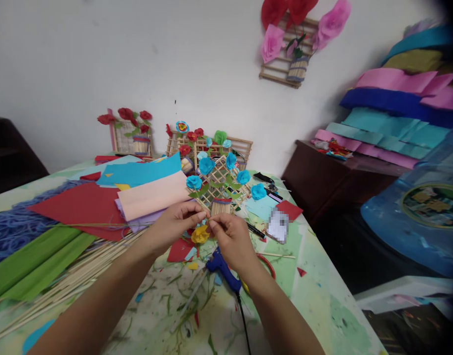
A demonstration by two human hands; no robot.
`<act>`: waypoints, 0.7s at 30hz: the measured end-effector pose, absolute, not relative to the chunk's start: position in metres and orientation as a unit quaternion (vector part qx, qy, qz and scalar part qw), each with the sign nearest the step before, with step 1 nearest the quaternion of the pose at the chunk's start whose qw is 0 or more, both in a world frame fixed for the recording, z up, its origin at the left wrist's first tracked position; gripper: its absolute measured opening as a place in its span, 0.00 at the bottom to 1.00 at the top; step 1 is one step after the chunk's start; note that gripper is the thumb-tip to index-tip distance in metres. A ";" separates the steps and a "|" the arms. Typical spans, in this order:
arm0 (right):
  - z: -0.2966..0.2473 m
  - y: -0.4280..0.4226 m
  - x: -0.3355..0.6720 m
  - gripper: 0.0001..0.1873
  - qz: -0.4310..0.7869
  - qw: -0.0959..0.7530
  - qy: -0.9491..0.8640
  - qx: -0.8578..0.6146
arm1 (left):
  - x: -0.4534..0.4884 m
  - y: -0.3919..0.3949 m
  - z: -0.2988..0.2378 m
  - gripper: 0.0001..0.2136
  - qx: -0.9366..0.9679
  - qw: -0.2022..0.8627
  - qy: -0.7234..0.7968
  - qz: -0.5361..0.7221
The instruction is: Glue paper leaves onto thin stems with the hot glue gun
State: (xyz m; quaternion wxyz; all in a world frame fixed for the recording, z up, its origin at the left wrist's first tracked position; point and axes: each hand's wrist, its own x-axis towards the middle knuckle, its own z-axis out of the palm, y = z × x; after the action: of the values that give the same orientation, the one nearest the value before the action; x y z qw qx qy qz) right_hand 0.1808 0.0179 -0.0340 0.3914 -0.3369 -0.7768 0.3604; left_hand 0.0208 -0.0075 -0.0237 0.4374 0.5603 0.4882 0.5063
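My left hand (pixel 176 222) and my right hand (pixel 232 236) meet over the table, both pinching a thin wooden stick (pixel 203 207) that carries a blue paper flower (pixel 194 182) at its far end. A small yellow paper flower (pixel 200 233) sits just under the fingers. Right behind the hands lies a wooden lattice frame (pixel 221 180) decorated with several blue paper flowers and green leaves. A blue glue gun (pixel 222 268) lies on the table below my right wrist, its black cord running toward me.
Sheets of red, blue, peach and green paper (pixel 86 204) and a bundle of bamboo sticks (pixel 67 283) cover the left of the table. Finished flower frames (pixel 132 133) lean on the wall. Stacked coloured paper (pixel 396 113) rests on a dark cabinet to the right.
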 end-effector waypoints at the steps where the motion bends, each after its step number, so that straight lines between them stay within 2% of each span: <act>1: -0.034 0.018 0.181 0.12 0.350 0.390 -0.781 -0.340 | 0.021 -0.007 -0.024 0.13 0.561 0.438 0.492 0.502; 21: -0.038 0.020 0.177 0.11 0.371 0.395 -0.759 -0.360 | 0.019 -0.004 -0.029 0.13 0.571 0.414 0.507 0.495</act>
State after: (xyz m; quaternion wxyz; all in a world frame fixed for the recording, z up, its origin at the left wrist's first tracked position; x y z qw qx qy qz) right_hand 0.1772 0.0203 -0.0377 0.3947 -0.3601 -0.7593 0.3715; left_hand 0.0191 -0.0045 -0.0292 0.4143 0.5711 0.5071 0.4951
